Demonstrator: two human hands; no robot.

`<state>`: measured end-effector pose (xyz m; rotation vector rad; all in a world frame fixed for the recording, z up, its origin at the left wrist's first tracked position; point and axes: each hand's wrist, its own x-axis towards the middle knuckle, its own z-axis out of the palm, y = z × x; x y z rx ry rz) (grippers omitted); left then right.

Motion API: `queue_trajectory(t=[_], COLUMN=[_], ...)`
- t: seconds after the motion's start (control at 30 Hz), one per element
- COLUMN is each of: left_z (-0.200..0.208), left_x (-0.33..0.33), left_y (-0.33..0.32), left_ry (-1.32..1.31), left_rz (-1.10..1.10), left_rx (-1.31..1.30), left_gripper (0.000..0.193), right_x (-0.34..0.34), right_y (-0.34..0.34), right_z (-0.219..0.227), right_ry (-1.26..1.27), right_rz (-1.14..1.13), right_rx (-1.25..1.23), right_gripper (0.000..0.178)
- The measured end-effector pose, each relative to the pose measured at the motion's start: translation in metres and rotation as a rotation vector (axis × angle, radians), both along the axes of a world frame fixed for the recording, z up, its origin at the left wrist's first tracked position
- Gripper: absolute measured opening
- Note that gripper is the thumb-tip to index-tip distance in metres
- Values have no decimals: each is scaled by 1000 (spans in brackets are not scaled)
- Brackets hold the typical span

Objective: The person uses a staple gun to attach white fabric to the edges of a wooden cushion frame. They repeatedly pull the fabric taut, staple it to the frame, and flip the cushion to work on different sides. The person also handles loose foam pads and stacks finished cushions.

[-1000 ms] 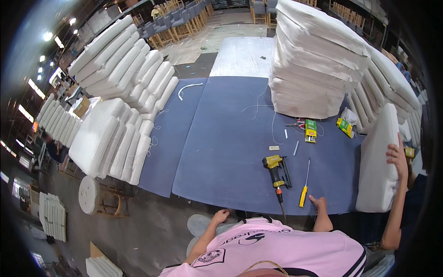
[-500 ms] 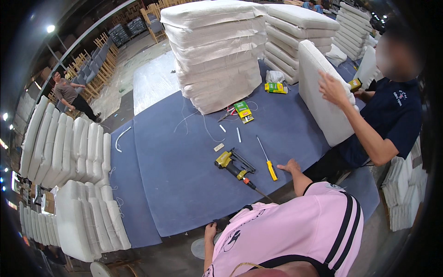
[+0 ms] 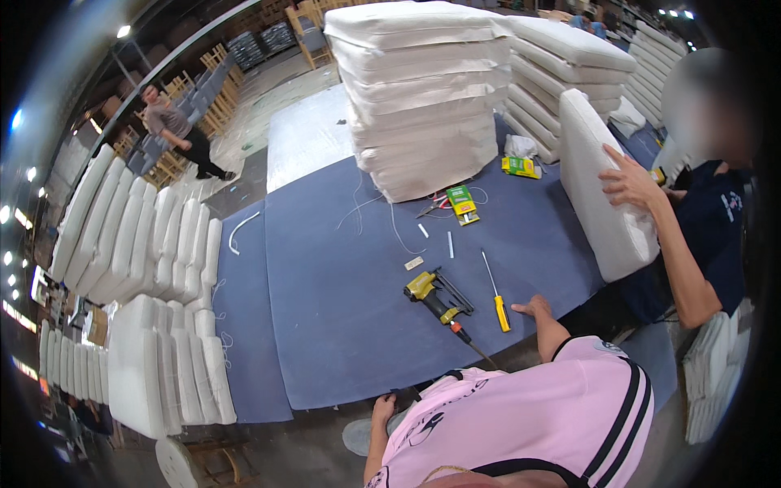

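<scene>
My right hand (image 3: 534, 307) lies on the blue-covered table (image 3: 342, 325) near its front edge, thumb stretched out and fingers apart, with nothing in it. Just left of it is a screwdriver (image 3: 502, 314) with a yellow handle, its shaft pointing away from me. Further left lies a yellow and black staple gun (image 3: 435, 297), its hose running toward my body. My left hand (image 3: 383, 407) is at the table's front edge, fingers curled; what they hold, if anything, is hidden. On the right a co-worker's hand (image 3: 630, 180) steadies a white cushion (image 3: 598, 187) standing on edge.
A tall stack of white cushions (image 3: 419, 98) stands at the back, with a second stack (image 3: 561, 73) beside it. Pliers (image 3: 431, 206), a green-yellow box (image 3: 462, 203) and loose threads lie before them. More cushions (image 3: 154, 358) fill the left. A person (image 3: 179, 134) is beyond.
The view has shifted, so the table and its things sit further right. The co-worker's hand has come down against the cushion's edge. The person at far left has turned. My hands stay in place.
</scene>
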<state>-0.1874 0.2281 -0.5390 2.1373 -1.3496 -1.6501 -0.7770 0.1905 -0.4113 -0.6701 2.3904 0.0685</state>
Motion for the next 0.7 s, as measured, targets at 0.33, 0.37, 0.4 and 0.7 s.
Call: queue_trajectory(t=[0.33,0.37,0.4,0.7], left_z=[38,26,15,25], left_x=[-1,3,8,13], left_y=[7,12,19,39], left_ry=[25,56,76,-9], left_rz=[-5,45,56,160], left_rx=[-26,20,27,-96], left_gripper=[44,44,42,46], right_x=[-21,-17,-13,-11], right_y=[-4,-6,-11,-2], right_z=[-25,-27,-29,-22], right_ry=[-89,-84,-74,-2], right_rz=[-19,-20,-20,3], right_rx=[139,152,169,35], right_gripper=[121,120,120,95])
